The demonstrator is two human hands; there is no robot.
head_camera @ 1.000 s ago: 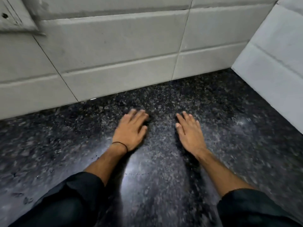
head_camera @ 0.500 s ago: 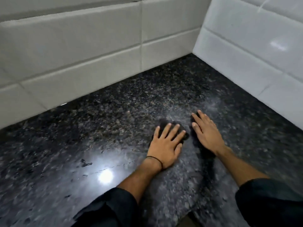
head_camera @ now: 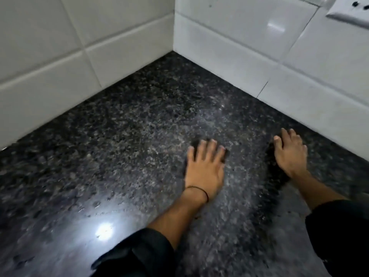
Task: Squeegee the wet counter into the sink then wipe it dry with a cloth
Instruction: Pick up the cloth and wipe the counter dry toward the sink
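Observation:
A dark speckled granite counter (head_camera: pixel 129 140) fills the view, glossy, with a bright light glare near the bottom left. My left hand (head_camera: pixel 205 166) lies flat on it, palm down, fingers spread, holding nothing; a thin dark band circles its wrist. My right hand (head_camera: pixel 289 154) also rests palm down, fingers slightly apart, close to the right wall's base. No squeegee, cloth or sink is in view.
White tiled walls (head_camera: pixel 229 43) meet in a corner at the counter's far end. A white wall socket (head_camera: pixel 351 13) sits at the top right. Dark sleeves cover both forearms at the bottom edge.
The view has swung right, bringing the wall corner and a socket into sight. Both hands stay flat on the counter and have spread farther apart, the right one nearer the right wall.

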